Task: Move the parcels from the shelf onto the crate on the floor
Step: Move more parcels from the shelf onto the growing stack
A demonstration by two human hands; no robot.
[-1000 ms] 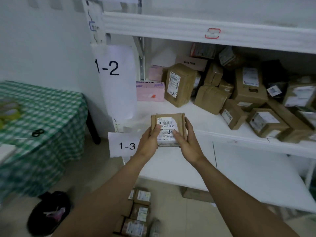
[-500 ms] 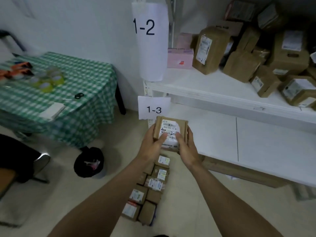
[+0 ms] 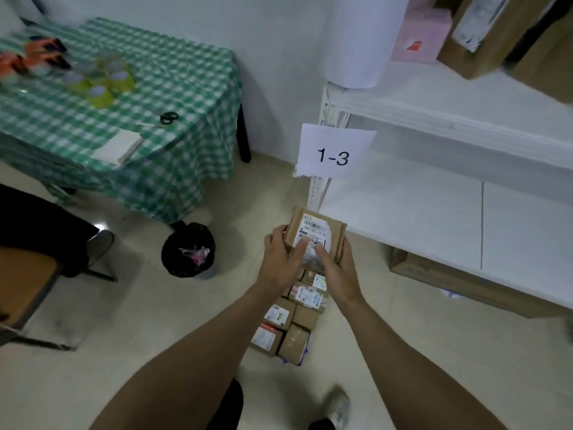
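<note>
**Views: 1. Head camera, wide-angle, worn on the person's head.**

- **Position and direction:** We look from well above the floor, forward and steeply down.
- **Nearest the lens:** Both forearms enter at the bottom edge. They run up to the left hand [image 3: 279,259] and right hand [image 3: 338,265]. The 2 hands hold a small brown cardboard parcel with a white label [image 3: 314,235] just below frame centre.
- **Below the hands:** We see the pale tiled floor [image 3: 124,383] and a row of brown cardboard parcels [image 3: 305,316] lying on it.
- **Right side:** The white metal shelf unit [image 3: 403,218] stands close by.
- **Upper left:** The table under a green-and-white checked cloth [image 3: 186,88] stands farther off. The corner there is blurred.
</note>
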